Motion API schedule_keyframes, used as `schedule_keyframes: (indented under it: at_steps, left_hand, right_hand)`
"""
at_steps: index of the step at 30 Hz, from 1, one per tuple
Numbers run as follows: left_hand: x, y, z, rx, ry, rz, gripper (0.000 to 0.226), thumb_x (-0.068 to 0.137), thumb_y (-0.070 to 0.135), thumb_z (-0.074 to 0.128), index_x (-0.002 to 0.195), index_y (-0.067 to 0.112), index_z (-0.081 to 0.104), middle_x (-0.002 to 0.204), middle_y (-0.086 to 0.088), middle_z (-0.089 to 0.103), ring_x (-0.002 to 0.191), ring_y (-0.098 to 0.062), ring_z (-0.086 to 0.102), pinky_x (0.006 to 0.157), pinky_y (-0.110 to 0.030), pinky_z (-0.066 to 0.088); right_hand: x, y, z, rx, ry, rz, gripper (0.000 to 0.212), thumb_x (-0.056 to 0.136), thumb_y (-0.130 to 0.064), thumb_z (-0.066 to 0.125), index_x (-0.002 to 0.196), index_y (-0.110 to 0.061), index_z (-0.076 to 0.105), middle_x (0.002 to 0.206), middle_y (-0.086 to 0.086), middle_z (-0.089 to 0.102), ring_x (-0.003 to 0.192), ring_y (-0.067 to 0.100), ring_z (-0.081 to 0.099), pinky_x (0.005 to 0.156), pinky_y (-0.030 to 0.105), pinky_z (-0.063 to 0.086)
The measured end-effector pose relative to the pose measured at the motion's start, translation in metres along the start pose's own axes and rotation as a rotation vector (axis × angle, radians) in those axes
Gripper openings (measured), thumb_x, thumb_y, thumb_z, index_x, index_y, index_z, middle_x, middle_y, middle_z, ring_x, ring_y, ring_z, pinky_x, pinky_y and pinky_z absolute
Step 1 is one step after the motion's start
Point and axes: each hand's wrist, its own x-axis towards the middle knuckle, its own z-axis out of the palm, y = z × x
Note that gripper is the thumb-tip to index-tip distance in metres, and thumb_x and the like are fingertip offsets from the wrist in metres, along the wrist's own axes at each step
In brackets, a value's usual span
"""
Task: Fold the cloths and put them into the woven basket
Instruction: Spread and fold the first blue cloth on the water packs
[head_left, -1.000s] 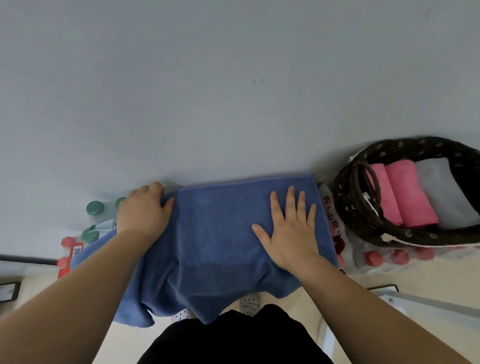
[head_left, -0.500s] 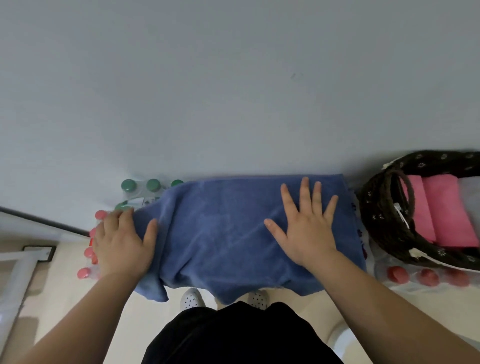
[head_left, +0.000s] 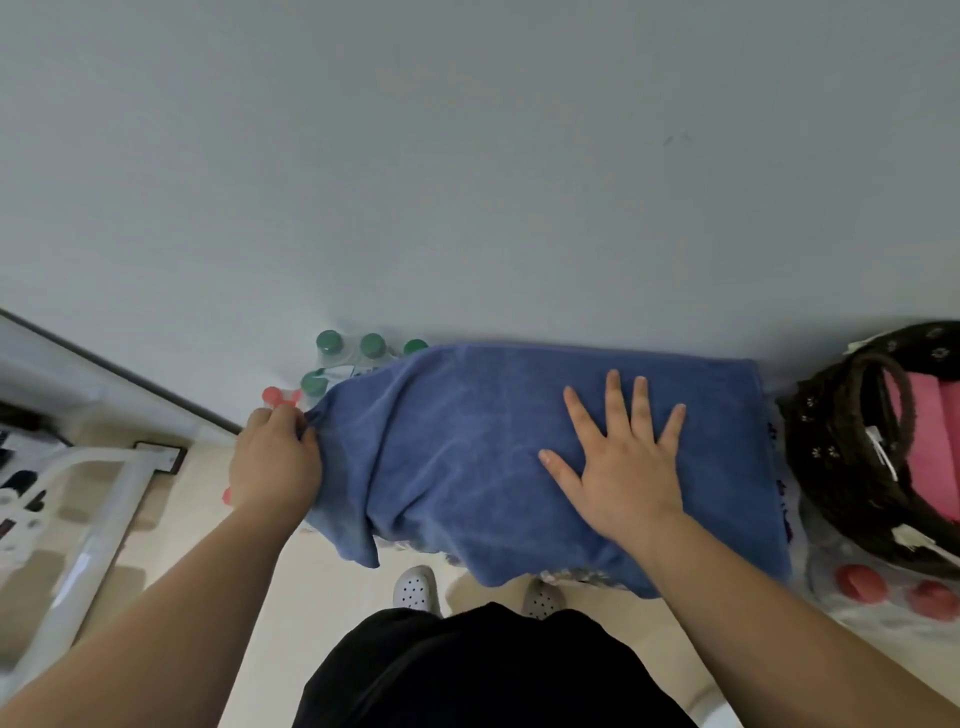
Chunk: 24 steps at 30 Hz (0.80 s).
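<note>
While right hand (head_left: 621, 467) lies flat, fingers spread, pinning blue cloth (head_left: 467, 452), left hand (head_left: 275, 462) pinches cloth's left edge: bring it across twd basket (head_left: 831, 457) side, corners matched.

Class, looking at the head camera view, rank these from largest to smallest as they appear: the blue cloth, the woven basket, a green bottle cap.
1. Blue cloth, clearly the largest.
2. Woven basket, though the frame edge cuts it off, so its full size is unsure.
3. Green bottle cap, by far the smallest.
</note>
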Motion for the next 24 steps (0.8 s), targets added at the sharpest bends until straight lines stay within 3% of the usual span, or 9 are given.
schedule_keyframes:
  at_steps: [5,8,14,16,19,22,24]
  left_hand:
    - [0.030,0.005,-0.016,-0.069,-0.011,0.085,0.017,0.100,0.024,0.040,0.098,0.012,0.051,0.107,-0.010,0.045,0.081,-0.038,0.053,0.075,-0.046,0.045]
    - [0.060,0.010,-0.032,-0.058,0.014,0.161,0.017,0.102,0.025,0.037,0.097,0.012,0.049,0.102,-0.008,0.041,0.071,-0.034,0.047,0.070,-0.042,0.039]
    - [0.110,0.010,-0.045,-0.097,-0.003,0.317,0.016,0.101,0.027,0.039,0.100,0.017,0.051,0.107,-0.007,0.044,0.075,-0.035,0.050,0.071,-0.040,0.040]
    - [0.119,0.002,-0.036,-0.139,-0.097,0.282,0.020,0.099,0.030,0.045,0.114,0.018,0.052,0.119,-0.010,0.048,0.083,-0.035,0.053,0.076,-0.040,0.043]
    - [0.116,-0.020,-0.024,-0.243,-0.282,0.180,0.053,0.091,0.042,0.058,0.136,0.017,0.045,0.132,-0.013,0.052,0.108,-0.035,0.058,0.094,-0.046,0.047]
    - [0.103,-0.051,-0.018,-0.341,-0.375,0.056,0.078,0.075,0.067,0.054,0.139,0.024,0.042,0.122,-0.001,0.060,0.114,-0.031,0.056,0.099,-0.054,0.047]
    - [0.094,-0.070,-0.019,-0.419,-0.472,-0.022,0.071,0.075,0.071,0.055,0.131,0.028,0.051,0.106,0.006,0.063,0.103,-0.027,0.061,0.092,-0.052,0.053]
  right_hand:
    - [0.001,-0.002,-0.001,-0.030,-0.009,0.025,0.083,0.083,-0.082,-0.004,0.155,-0.041,-0.013,0.165,0.009,-0.017,0.149,0.039,-0.018,0.112,0.070,-0.008]
    - [-0.001,-0.006,-0.006,-0.068,-0.042,0.059,0.080,0.085,-0.080,-0.004,0.154,-0.041,-0.016,0.164,0.008,-0.021,0.148,0.039,-0.024,0.112,0.070,-0.009]
    - [-0.016,-0.076,-0.033,0.019,0.024,0.056,0.072,0.095,-0.068,0.017,0.156,-0.037,-0.006,0.164,0.009,-0.020,0.148,0.038,-0.024,0.114,0.069,-0.011]
    - [-0.020,-0.114,-0.034,0.092,0.026,-0.011,0.072,0.094,-0.071,0.015,0.155,-0.040,-0.007,0.164,0.005,-0.022,0.148,0.035,-0.026,0.115,0.065,-0.012]
    - [-0.017,-0.153,-0.021,0.153,-0.073,-0.011,0.071,0.094,-0.072,0.015,0.155,-0.043,-0.007,0.162,-0.001,-0.028,0.147,0.030,-0.030,0.116,0.063,-0.013]
    - [-0.016,-0.170,-0.005,0.091,-0.123,0.084,0.077,0.087,-0.074,0.003,0.157,-0.040,-0.002,0.160,-0.001,-0.034,0.147,0.033,-0.029,0.115,0.066,-0.013]
    - [-0.014,-0.179,-0.006,0.071,-0.100,0.158,0.084,0.082,-0.075,-0.003,0.157,-0.037,0.001,0.163,0.005,-0.026,0.148,0.037,-0.023,0.115,0.066,-0.013]
